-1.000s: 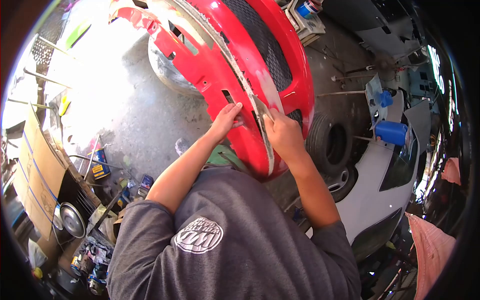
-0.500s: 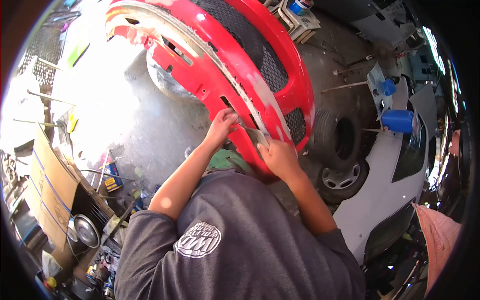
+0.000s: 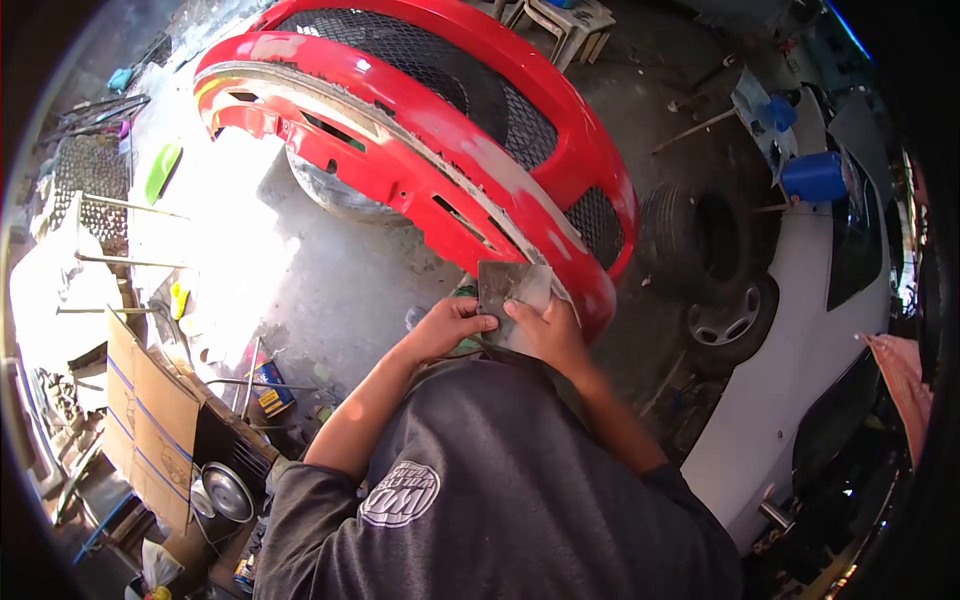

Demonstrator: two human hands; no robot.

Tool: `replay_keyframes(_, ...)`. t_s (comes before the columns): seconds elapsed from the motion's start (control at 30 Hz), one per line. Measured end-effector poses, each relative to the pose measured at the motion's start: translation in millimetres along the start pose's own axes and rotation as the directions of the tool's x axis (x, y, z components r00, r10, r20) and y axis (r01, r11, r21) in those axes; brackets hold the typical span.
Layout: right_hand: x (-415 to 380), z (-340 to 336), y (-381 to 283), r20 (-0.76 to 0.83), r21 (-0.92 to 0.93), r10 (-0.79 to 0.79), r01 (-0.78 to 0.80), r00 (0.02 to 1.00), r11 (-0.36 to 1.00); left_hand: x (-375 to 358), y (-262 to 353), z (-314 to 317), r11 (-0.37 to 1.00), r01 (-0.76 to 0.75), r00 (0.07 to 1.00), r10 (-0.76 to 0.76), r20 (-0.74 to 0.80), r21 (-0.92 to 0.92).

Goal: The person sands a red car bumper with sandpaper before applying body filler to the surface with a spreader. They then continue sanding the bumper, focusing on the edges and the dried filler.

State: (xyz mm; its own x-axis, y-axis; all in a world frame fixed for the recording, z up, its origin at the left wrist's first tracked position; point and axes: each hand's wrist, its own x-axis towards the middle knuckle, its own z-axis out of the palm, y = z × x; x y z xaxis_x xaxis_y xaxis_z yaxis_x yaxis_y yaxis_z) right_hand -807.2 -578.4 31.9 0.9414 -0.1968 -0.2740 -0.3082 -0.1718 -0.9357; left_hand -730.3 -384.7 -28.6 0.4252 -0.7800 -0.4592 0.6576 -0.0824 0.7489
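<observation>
A grey, worn sheet of sandpaper (image 3: 505, 284) is held flat in front of my body, close to the near end of a red car bumper (image 3: 383, 180). My left hand (image 3: 447, 328) pinches its lower left edge between thumb and fingers. On the other side my right hand (image 3: 548, 332) grips it, thumb on top and fingers hidden underneath. The bumper curves away to the upper left, with black mesh grilles (image 3: 528, 130), a pale rough strip along one edge and dull grey sanded patches on the red paint.
Tyres (image 3: 715, 235) lie right of the bumper beside a light-coloured car body (image 3: 775, 370). A blue container (image 3: 813, 177) rests on that side. To the left are a cardboard piece (image 3: 150, 420), a round metal part (image 3: 228, 492) and mixed clutter. A stool (image 3: 590, 30) stands at the top.
Both hands have drawn back from the bumper edge toward my body. The sandpaper, earlier folded or edge-on at the bumper, now shows spread flat. The view has shifted.
</observation>
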Motion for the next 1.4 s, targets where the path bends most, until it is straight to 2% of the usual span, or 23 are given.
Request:
replay_keyframes(0.07, -6, -4, 5, 0.035, 0.002, -0.011, 0.011, 0.999, 1.0, -1, 3, -3, 0.999, 0.001, 1.0, 0.0, -0.019, 0.053)
replay_keyframes(0.17, -12, -9, 1, 0.075, 0.001, -0.076, 0.076, 0.994, 0.997, 2, 7, -14, 0.969, -0.066, 0.989, 0.095, -0.113, 0.237)
replay_keyframes(0.27, -17, -15, -5, 0.068, -0.079, -0.119, 0.124, 0.991, 0.989, 4, 14, -22, 0.975, -0.176, 0.976, 0.19, -0.101, 0.135)
replay_keyframes(0.37, -13, -32, 22, -0.038, -0.26, -0.103, 0.09, 0.994, 0.961, 5, 28, -19, 0.965, -0.257, 0.932, 0.262, -0.252, 0.055)
replay_keyframes(0.43, 5, -43, 49, -0.132, -0.379, -0.142, 0.082, 0.981, 0.922, 14, 21, -26, 0.942, -0.297, 0.893, 0.331, -0.305, 0.154)
replay_keyframes(0.5, 10, -37, -10, -0.135, -0.552, -0.192, 0.087, 0.972, 0.829, 28, 1, -39, 0.88, -0.359, 0.83, 0.454, -0.325, 0.312)
replay_keyframes(0.57, 19, -24, -33, -0.169, -0.672, -0.236, 0.064, 0.957, 0.738, 33, -1, -37, 0.875, -0.384, 0.822, 0.47, -0.321, 0.295)
replay_keyframes(0.6, 25, -20, -29, -0.171, -0.653, -0.266, 0.093, 0.949, 0.752, 33, -1, -36, 0.872, -0.397, 0.818, 0.478, -0.32, 0.287)
replay_keyframes(0.7, 42, -8, -16, -0.174, -0.604, -0.348, 0.18, 0.921, 0.777, 22, 5, -31, 0.874, -0.238, 0.852, 0.397, -0.341, 0.424)
replay_keyframes(0.8, 50, -1, -18, -0.165, -0.603, -0.403, 0.231, 0.9, 0.763, 23, -9, -36, 0.858, -0.255, 0.83, 0.431, -0.354, 0.447)
replay_keyframes(0.9, 55, 3, -23, -0.163, -0.635, -0.415, 0.227, 0.895, 0.739, 22, -14, -37, 0.883, -0.203, 0.83, 0.385, -0.404, 0.424)
replay_keyframes(1.0, 56, 6, -22, -0.175, -0.647, -0.427, 0.223, 0.887, 0.729, 25, -20, -38, 0.886, -0.232, 0.825, 0.398, -0.401, 0.401)
replay_keyframes(1.1, 56, 10, -20, -0.202, -0.637, -0.434, 0.219, 0.878, 0.739, 20, -11, -36, 0.917, -0.172, 0.874, 0.311, -0.373, 0.361)
replay_keyframes(1.2, 58, 12, -18, -0.232, -0.596, -0.441, 0.231, 0.867, 0.769, 27, -19, -37, 0.92, -0.287, 0.847, 0.374, -0.377, 0.268)
replay_keyframes(1.4, 70, 7, -4, -0.206, -0.558, -0.483, 0.303, 0.851, 0.773, 31, -23, -40, 0.899, -0.246, 0.855, 0.377, -0.357, 0.362)
